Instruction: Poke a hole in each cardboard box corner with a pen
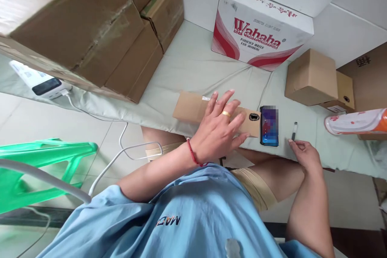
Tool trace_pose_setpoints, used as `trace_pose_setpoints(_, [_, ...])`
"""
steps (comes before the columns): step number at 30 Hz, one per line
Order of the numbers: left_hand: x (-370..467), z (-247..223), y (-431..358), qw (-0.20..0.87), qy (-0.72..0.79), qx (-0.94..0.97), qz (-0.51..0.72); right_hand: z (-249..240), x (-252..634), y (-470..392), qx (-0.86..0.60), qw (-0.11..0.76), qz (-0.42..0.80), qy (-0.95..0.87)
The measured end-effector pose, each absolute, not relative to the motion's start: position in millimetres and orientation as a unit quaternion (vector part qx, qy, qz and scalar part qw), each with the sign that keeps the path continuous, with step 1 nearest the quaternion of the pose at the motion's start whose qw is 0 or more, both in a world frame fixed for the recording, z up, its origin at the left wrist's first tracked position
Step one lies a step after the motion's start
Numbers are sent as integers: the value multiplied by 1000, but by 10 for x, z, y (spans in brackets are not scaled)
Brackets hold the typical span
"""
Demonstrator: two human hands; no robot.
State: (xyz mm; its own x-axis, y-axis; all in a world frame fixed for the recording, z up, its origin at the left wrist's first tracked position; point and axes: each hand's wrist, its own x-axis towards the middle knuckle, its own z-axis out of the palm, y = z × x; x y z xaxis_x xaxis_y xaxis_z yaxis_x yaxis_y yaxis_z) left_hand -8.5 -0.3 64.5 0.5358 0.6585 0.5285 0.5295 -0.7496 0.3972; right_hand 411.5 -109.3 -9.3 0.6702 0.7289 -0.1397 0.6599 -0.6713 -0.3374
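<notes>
My left hand (216,127), with a gold ring and a red string bracelet, lies over a long brown cardboard box (189,107). Its fingers are stretched and spread across the box, covering the middle of it. A black marking shows at the box's right end. Beside that end, a smartphone (269,125) in a black case rests screen up on the cloth. My right hand (305,154) is at the table's front edge, with thumb and fingertips closed on the lower end of a pen (294,131) that points away from me.
Large cardboard boxes (105,36) stand at the left. A Wahaha water carton (256,32) is at the back, a smaller box (313,76) to its right. An orange-and-white can (356,121) lies at right. A white device (45,82) has a cable; a green stool (66,169) stands below.
</notes>
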Motion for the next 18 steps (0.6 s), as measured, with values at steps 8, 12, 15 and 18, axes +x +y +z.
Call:
trace_pose_setpoints(8, [79,587,220,78,351,922,142,-91,4045,-742,-912,186,187,-313])
trace_pose_setpoints(12, [71,579,190,76,357,918,153,101,3909,-763,-892,314,155,-285])
trace_pose_setpoints(15, [65,585,195,72,354,920,150,339,3595,-820,-836,437,177,-282])
trace_pose_setpoints(18, [62,593,209,69,352,923,143,596,3125,-800,-708,581,283,-285])
